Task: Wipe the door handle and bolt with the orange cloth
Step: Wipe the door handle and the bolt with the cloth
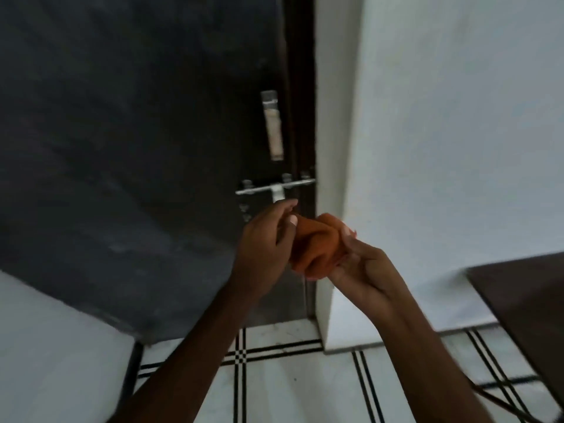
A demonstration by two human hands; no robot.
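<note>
A dark door (137, 132) fills the left and middle of the head view. On its right edge is an upright metal door handle (273, 129). Below it runs a horizontal silver bolt (274, 187), its tip reaching the frame. A bunched orange cloth (317, 242) is held just below and to the right of the bolt, in front of the door edge. My left hand (265, 245) pinches its left side with thumb and fingers. My right hand (363, 270) cups and grips it from the right and below. The cloth touches neither handle nor bolt.
A white wall (442, 132) juts out right of the door frame, its corner close to my hands. A dark wooden table (525, 294) stands at the right edge. Below is a white tiled floor (290, 392) with black line patterns.
</note>
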